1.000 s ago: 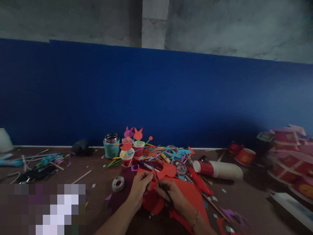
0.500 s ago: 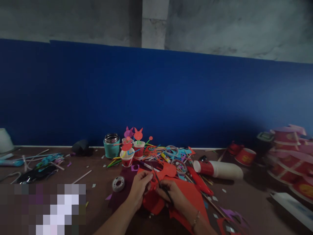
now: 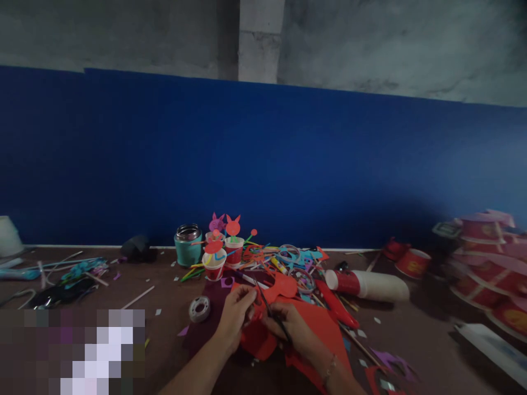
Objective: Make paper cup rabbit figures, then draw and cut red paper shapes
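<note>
My left hand (image 3: pixel 235 319) pinches a piece of red paper (image 3: pixel 260 337) near the bottom middle of the view. My right hand (image 3: pixel 294 332) is closed round dark scissors (image 3: pixel 269 311), whose blades reach up into the same red paper between my hands. More red paper sheets (image 3: pixel 321 323) lie under and to the right of my right hand. Both hands hover just above the brown table (image 3: pixel 164 307).
A tape roll (image 3: pixel 199 308) lies left of my left hand. Behind stand a teal jar (image 3: pixel 188 244), decorated paper cups (image 3: pixel 214 264) and a heap of coloured straws and scraps (image 3: pixel 284 258). A sleeve of stacked cups (image 3: pixel 366 285) lies right; red bowls (image 3: pixel 486 269) pile far right.
Almost nothing: my hands have shifted very slightly on the red paper, with the scissors still in it.
</note>
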Action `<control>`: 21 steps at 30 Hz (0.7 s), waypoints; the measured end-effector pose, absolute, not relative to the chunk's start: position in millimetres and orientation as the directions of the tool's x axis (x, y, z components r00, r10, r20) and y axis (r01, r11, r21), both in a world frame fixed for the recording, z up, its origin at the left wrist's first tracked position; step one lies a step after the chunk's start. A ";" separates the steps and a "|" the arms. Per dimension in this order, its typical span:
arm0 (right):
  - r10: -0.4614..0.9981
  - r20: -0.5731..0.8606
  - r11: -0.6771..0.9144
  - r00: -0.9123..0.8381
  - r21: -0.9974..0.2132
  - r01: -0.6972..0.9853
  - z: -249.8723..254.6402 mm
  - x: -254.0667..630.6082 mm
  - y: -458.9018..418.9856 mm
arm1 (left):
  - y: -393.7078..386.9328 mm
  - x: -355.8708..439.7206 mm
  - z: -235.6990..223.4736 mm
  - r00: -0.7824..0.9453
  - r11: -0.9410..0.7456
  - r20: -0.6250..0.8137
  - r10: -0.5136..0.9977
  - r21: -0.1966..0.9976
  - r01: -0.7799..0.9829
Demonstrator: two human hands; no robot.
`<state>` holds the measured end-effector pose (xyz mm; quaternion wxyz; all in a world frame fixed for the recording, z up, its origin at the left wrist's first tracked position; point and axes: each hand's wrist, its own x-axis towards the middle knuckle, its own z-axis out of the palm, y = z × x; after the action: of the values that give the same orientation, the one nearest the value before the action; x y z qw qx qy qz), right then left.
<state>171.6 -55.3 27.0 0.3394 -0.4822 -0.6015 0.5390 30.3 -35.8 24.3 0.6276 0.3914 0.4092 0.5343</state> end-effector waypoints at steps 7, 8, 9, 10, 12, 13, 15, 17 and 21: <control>0.947 -0.111 -0.058 -0.301 -0.982 0.180 32.7 169.4 -57.7 | -35.8 30.4 23.4 0.098 0.113 -0.083 0.992 0.929 -0.352; 0.947 -0.116 -0.061 -0.299 -0.981 0.186 33.7 169.1 -57.9 | -35.6 30.5 23.2 0.096 0.111 -0.082 0.992 0.929 -0.354; 0.948 -0.117 -0.061 -0.297 -0.980 0.192 34.4 169.0 -57.9 | -35.4 30.6 23.1 0.094 0.109 -0.081 0.992 0.928 -0.356; 0.948 -0.117 -0.059 -0.296 -0.978 0.199 34.6 169.0 -57.6 | -35.1 30.6 22.9 0.091 0.108 -0.080 0.993 0.927 -0.358; 0.948 -0.117 -0.056 -0.295 -0.977 0.208 33.7 169.4 -56.7 | -34.5 30.7 22.7 0.087 0.105 -0.079 0.993 0.927 -0.361; 0.948 -0.115 -0.053 -0.297 -0.976 0.209 32.6 169.8 -56.0 | -34.3 30.7 22.7 0.085 0.103 -0.078 0.993 0.926 -0.362; 0.947 -0.109 -0.046 -0.301 -0.977 0.209 29.6 170.7 -54.6 | -34.2 30.7 23.0 0.086 0.101 -0.075 0.994 0.926 -0.363; 0.947 -0.097 -0.034 -0.307 -0.978 0.205 26.7 171.5 -53.5 | -34.5 30.5 23.6 0.089 0.102 -0.074 0.993 0.926 -0.364; 0.945 -0.096 -0.029 -0.314 -0.977 0.209 25.0 172.3 -53.1 | -35.6 30.3 25.2 0.090 0.108 -0.081 0.993 0.924 -0.366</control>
<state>172.3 -53.1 25.0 0.3423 -0.4755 -0.6067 0.5373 30.3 -35.6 25.2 0.6266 0.3901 0.4019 0.5419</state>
